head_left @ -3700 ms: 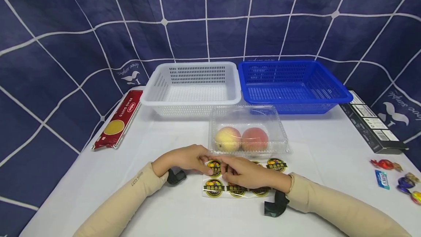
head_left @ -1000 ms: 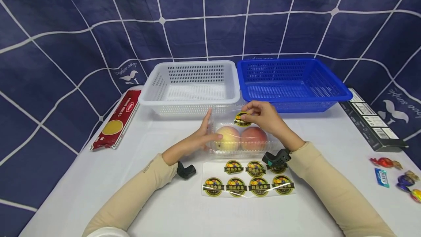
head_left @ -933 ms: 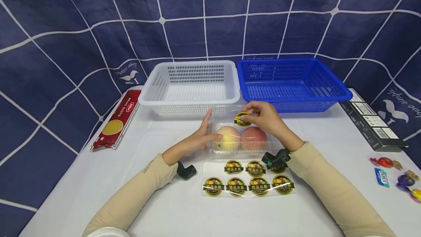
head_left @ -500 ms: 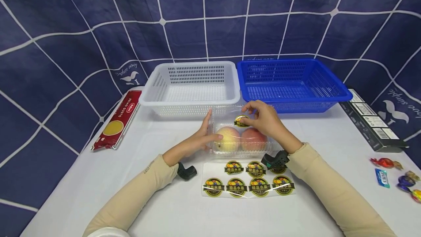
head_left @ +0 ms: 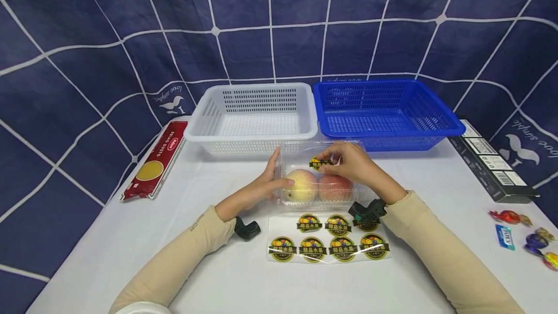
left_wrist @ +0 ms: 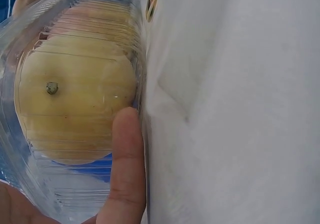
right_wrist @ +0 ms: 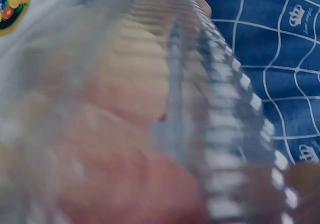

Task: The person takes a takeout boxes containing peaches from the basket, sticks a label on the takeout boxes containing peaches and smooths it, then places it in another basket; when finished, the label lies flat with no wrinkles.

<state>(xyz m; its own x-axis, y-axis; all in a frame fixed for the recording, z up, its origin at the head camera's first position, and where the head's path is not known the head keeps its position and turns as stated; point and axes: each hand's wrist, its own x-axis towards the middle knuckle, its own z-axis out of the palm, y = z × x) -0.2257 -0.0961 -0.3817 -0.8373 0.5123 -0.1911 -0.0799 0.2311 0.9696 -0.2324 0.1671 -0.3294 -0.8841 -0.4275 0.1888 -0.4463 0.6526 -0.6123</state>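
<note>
A clear plastic fruit box (head_left: 283, 156) with two apples, one yellowish (head_left: 302, 183) and one red (head_left: 335, 188), stands mid-table. My left hand (head_left: 257, 189) steadies its left end, fingers stretched along the side; the left wrist view shows the straight thumb (left_wrist: 127, 159) against the ribbed wall. Over the lid, my right hand (head_left: 348, 161) holds a round black-and-gold fruit sticker (head_left: 321, 164) with thumb and bent index finger at its edges. Whether the sticker lies fully flat cannot be told. A sticker sheet (head_left: 327, 256) lies in front of the box. The right wrist view is blurred.
Behind the box stand a white basket (head_left: 250, 138) and a blue basket (head_left: 392, 133). At left lies a red pasta packet (head_left: 157, 161). A black box (head_left: 492, 164), a red-wrapped candy (head_left: 509, 216) and other small sweets are at right.
One sticker has left the sheet, and both hands have gone from the sheet to the box. In the last half second, my right index finger has come down onto the sticker on the lid.
</note>
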